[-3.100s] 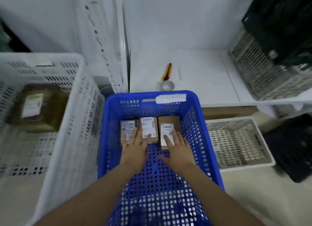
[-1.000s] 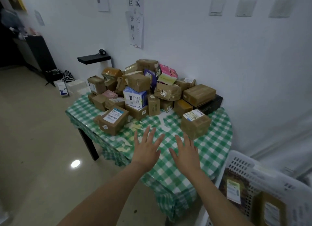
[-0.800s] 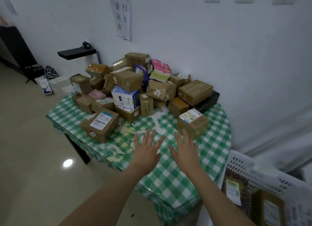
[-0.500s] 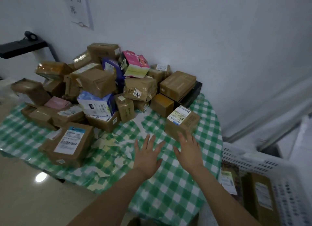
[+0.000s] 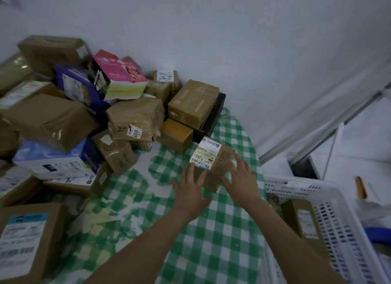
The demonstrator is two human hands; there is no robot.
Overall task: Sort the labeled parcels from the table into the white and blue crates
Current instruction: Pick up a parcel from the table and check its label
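Surface: checked cloth, carrying unsorted pile against the wall.
White crate: just right, in reach, parcels inside.
Parcel: label up, apart at pile's front, likely easiest pick.
Left hand, right hand: fingers spread, flanking it, nothing gripped.

Wall: painted plain white; the upper frame is filled by it.
Table: covered with a green-and-white checked cloth, set against the wall.
Rail: pale, seen slanting at right.
Light: dimmed, bluish.
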